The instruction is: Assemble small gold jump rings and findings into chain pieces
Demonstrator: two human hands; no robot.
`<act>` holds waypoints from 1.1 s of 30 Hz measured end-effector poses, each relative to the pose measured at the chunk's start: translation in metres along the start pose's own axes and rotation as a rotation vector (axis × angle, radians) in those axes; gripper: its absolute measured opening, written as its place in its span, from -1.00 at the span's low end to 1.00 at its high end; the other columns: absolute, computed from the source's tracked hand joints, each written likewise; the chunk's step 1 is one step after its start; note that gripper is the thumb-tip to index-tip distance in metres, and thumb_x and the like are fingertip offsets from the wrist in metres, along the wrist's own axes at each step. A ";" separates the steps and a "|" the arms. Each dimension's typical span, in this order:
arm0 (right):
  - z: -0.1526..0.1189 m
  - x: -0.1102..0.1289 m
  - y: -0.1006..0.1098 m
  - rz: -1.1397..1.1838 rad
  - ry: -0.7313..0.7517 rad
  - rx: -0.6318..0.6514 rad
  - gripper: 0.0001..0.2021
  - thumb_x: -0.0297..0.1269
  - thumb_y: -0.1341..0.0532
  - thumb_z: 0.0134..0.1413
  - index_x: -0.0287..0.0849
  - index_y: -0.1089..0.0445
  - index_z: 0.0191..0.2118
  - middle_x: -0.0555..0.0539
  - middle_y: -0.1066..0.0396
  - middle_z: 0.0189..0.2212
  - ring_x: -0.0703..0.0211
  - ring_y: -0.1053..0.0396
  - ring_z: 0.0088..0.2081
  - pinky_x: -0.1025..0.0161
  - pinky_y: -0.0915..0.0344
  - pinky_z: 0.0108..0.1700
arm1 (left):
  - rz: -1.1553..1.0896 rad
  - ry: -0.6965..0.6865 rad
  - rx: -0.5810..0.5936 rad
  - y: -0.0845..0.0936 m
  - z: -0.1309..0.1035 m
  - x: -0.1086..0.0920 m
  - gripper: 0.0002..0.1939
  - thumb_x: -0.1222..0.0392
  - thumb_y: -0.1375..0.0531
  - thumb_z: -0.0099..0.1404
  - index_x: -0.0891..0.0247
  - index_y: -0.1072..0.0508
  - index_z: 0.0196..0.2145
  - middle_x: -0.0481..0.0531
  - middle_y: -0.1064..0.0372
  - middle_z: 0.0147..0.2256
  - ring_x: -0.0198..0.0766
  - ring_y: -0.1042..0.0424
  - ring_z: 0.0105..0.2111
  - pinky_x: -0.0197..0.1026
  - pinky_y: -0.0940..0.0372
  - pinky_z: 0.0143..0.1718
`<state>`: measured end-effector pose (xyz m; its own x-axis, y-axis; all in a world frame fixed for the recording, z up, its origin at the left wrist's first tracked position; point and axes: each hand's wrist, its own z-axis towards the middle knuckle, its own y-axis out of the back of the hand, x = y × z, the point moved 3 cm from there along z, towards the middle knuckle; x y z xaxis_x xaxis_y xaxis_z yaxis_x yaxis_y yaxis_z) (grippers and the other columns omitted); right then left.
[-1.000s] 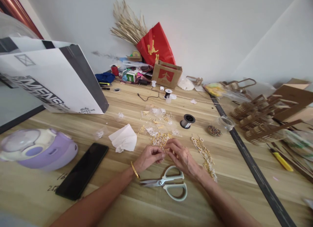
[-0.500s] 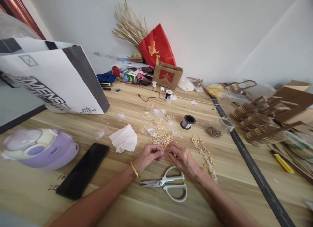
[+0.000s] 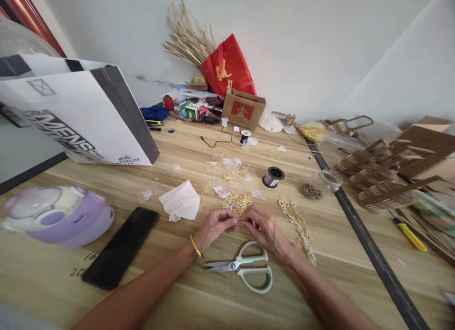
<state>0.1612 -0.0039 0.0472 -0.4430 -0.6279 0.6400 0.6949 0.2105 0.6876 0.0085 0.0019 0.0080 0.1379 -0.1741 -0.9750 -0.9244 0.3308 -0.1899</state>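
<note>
My left hand (image 3: 217, 226), with a gold bracelet (image 3: 196, 247) at the wrist, pinches something too small to make out. Close beside it, my right hand (image 3: 261, 228) is also closed, fingertips together on something tiny. Both sets of fingertips nearly meet at the near edge of a pile of gold and silver beads (image 3: 235, 202). Scissors with pale handles (image 3: 237, 265) lie just below the hands, blades pointing left. Right of my right hand lie gold and silver bead strands (image 3: 298, 228). A spool of silver wire (image 3: 273, 177) stands behind them.
On the left are a black phone (image 3: 121, 248), a white tissue (image 3: 179, 201), a purple and cream container (image 3: 60, 216) and a large white bag (image 3: 81, 116). To the right lie dark beads (image 3: 312, 191), a clear jar (image 3: 330, 180), small woven baskets (image 3: 377, 192) and a yellow cutter (image 3: 410, 235).
Both hands stay in almost the same place; the fingers of my right hand have shifted slightly. Nothing else has visibly moved.
</note>
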 end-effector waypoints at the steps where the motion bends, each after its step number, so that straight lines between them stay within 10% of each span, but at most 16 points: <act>1: 0.000 0.000 -0.001 0.001 0.000 0.002 -0.84 -0.33 -0.06 0.24 -0.17 -0.36 -0.30 -0.07 -0.35 -0.38 0.25 -0.32 -0.39 0.33 -0.27 -0.37 | 0.000 0.000 -0.001 0.000 0.000 0.000 -0.71 0.04 -0.28 0.06 0.39 -0.45 -0.50 -0.01 -0.37 -0.57 -0.36 -0.30 -0.54 -0.29 -0.23 -0.43; 33: -0.001 -0.004 -0.003 0.108 -0.087 0.030 -0.86 -0.24 -0.18 0.14 -0.18 -0.35 -0.22 -0.08 -0.34 -0.32 0.28 -0.33 -0.43 0.35 -0.28 -0.45 | -0.029 0.007 -0.068 0.006 0.005 0.006 -0.77 0.17 -0.37 -0.10 0.38 -0.47 -0.55 -0.02 -0.40 -0.57 -0.36 -0.31 -0.52 -0.31 -0.19 -0.41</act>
<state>0.1620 -0.0030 0.0423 -0.4145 -0.5334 0.7374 0.7244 0.2971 0.6221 0.0057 0.0074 0.0009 0.1622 -0.1896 -0.9684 -0.9423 0.2614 -0.2090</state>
